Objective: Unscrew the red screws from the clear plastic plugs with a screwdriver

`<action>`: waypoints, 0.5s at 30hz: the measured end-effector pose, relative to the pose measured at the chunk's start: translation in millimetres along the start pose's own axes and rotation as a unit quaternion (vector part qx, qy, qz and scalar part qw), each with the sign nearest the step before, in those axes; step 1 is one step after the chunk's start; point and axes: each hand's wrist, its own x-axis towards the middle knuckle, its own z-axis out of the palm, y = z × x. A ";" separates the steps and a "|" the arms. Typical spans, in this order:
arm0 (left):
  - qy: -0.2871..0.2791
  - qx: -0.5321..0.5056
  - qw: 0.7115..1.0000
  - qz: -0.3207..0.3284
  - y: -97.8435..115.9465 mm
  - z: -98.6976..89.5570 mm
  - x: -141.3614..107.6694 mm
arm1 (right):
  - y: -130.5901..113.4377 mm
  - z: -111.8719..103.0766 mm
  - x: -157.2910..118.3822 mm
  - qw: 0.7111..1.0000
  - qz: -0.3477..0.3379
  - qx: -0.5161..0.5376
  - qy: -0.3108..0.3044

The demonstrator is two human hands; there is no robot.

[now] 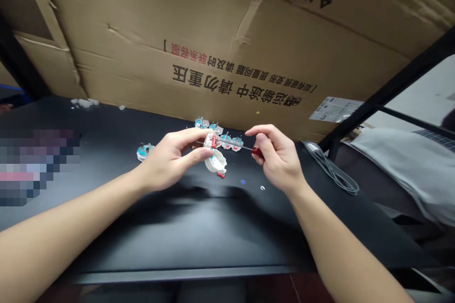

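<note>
Between the thumb and fingers of my left hand [170,156] is a small white plastic part with a red piece on it [213,140]. My right hand [279,156] is closed round the red handle of a screwdriver [256,152], its thin metal shaft pointing left at the part. Whether the tip touches the red piece cannot be made out. Just below my left fingertips is a curved white plastic shell [215,162], with a small red piece [221,175] at its lower edge. Behind the hands lie several blue-and-white parts [232,142], partly hidden by the fingers and shaft.
A large cardboard sheet [213,28] stands along the back of the black table [213,241]. One more blue-and-white part [144,151] sits left of my left hand. White bits [84,103] lie at the back left, a coiled grey cable [336,170] at the right.
</note>
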 end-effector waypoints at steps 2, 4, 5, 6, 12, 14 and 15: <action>0.002 0.006 1.000 0.007 -0.5 0.5 -0.7 | -3.7 -0.3 -0.1 1.000 -0.005 0.013 0.009; -0.001 0.020 1.000 0.016 -0.1 0.4 -0.7 | -6.4 -1.8 0.7 0.999 0.003 0.053 0.011; -0.003 0.029 0.999 0.023 0.2 0.3 -0.6 | -6.9 -2.8 1.3 0.997 0.009 0.076 0.012; -0.005 0.039 0.999 0.031 0.5 0.2 -0.5 | -6.7 -3.7 1.9 0.995 0.015 0.098 0.011; 0.005 0.056 0.997 0.043 0.2 1.4 -1.6 | -1.3 -5.1 2.7 0.995 0.040 0.091 -0.004; 0.016 0.043 0.998 0.034 -0.8 1.5 -1.6 | -0.9 -4.8 2.5 0.997 0.011 0.078 0.004; 0.021 0.039 0.999 0.032 -1.4 1.5 -1.5 | -0.9 -4.9 2.4 0.997 -0.014 0.077 0.011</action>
